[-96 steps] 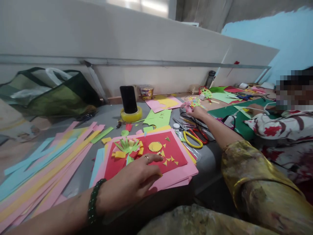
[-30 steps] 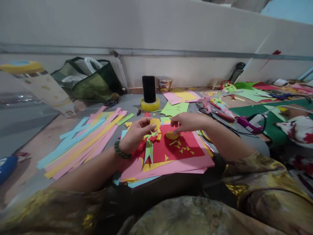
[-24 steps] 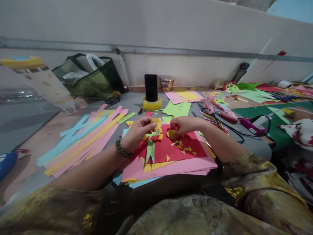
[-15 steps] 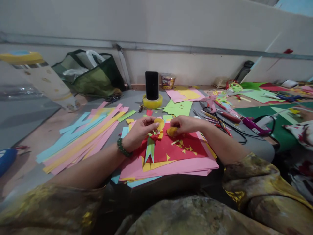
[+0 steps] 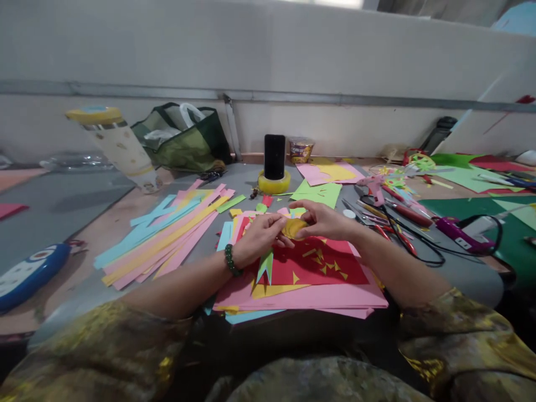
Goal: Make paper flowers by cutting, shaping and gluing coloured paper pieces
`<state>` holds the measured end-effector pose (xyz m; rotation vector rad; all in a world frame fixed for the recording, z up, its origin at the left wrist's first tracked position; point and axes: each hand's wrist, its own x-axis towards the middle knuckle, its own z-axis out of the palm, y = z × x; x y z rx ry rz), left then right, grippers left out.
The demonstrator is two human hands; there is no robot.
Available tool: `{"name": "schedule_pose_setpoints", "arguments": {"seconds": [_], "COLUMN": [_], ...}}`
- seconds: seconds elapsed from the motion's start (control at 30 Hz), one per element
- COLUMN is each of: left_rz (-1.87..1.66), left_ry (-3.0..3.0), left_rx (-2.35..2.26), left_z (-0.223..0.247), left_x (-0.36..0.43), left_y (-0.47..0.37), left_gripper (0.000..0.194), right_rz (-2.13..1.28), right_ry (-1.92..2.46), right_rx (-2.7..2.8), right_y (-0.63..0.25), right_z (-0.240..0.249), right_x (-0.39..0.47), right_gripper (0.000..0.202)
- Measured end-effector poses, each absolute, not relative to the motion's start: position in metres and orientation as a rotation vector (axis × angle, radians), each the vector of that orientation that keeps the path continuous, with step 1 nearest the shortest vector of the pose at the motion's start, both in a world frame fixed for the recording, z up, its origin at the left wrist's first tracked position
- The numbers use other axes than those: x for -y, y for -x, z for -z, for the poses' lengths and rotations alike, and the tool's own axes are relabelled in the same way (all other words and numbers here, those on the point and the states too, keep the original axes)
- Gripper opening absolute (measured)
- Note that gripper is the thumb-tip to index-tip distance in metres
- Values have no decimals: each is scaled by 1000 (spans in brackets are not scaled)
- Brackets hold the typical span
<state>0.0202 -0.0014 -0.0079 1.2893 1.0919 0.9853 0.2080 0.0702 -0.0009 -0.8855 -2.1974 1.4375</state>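
So both hands are on the same thing: the left hand point(image 5: 262, 240) has its grip pinched on the left edge of some yellow paper rounds point(image 5: 294, 228), and the right hand point(image 5: 325, 220) grips the right edge. Looks like two or more layers, can't get an exact count. They're held over one red sheet point(image 5: 287, 267) with at least six small yellow triangles point(image 5: 344, 276) scattered on it, and one forked green strip point(image 5: 264, 268) pokes out below the left hand. Pink sheets point(image 5: 301, 300) lie underneath, number unclear. Farther back on the tabletop point(image 5: 245, 176): one phone point(image 5: 274, 156) propped in one yellow tape roll point(image 5: 274, 185), one printed cup point(image 5: 300, 149), one pink glue gun point(image 5: 375, 188).
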Motion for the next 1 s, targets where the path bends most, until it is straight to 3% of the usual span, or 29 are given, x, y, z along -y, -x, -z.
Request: {"name": "schedule_pose_setpoints", "arguments": {"seconds": [0.13, 0.37, 0.6, 1.0], "left_rz": [-984, -1026, -1070, -1098], "left_ry": [-1374, -1317, -1298, -1247], "left_rx": [-1077, -1091, -1040, -1111], "left_z": [7, 11, 16, 14], "left_x": [4, -3, -4, -5], "left_y": [-21, -18, -15, -13], "left_gripper": [46, 28, 40, 31], "right_rz": [-1344, -1344, -1280, -1304], "right_ry": [958, 896, 911, 892], "right_rx": [2179, 2027, 1922, 1856], "right_y": [-201, -200, -197, -214], "right_z": [3, 2, 3, -12], "right_x": [-64, -64, -59, -71], "right_gripper": [65, 54, 35, 46]}}
